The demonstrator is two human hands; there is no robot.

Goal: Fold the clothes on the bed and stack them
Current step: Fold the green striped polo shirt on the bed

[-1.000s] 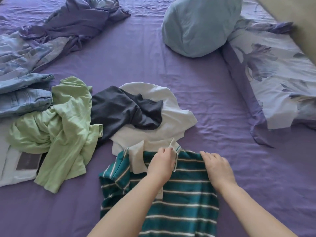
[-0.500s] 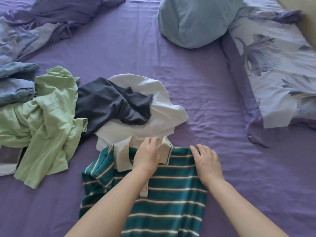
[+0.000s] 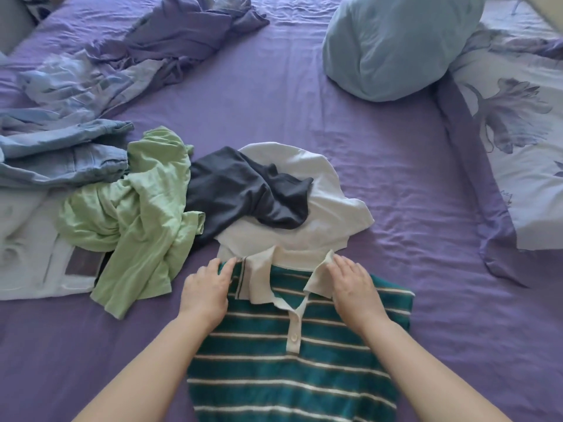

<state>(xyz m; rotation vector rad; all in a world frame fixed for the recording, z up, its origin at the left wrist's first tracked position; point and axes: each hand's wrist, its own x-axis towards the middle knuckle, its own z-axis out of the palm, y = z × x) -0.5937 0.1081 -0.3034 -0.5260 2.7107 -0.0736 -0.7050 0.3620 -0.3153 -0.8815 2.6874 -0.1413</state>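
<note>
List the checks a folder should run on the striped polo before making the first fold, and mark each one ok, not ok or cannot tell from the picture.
1. Striped polo lies front up, placket button showing: ok.
2. Collar flat and even: not ok, its points are uneven.
3. Left hand and right hand at the shoulders: ok.
4. Polo clear of the white shirt: not ok, the collar overlaps it.
5. Hem smooth: cannot tell, out of frame.

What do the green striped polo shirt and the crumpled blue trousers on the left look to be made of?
The green striped polo shirt looks like a fuzzy knit, maybe cotton: soft, matte nap, a white ribbed collar. The crumpled blue trousers look like faded denim: stiff folds, stitched seams. Fibre content cannot be confirmed.
</note>
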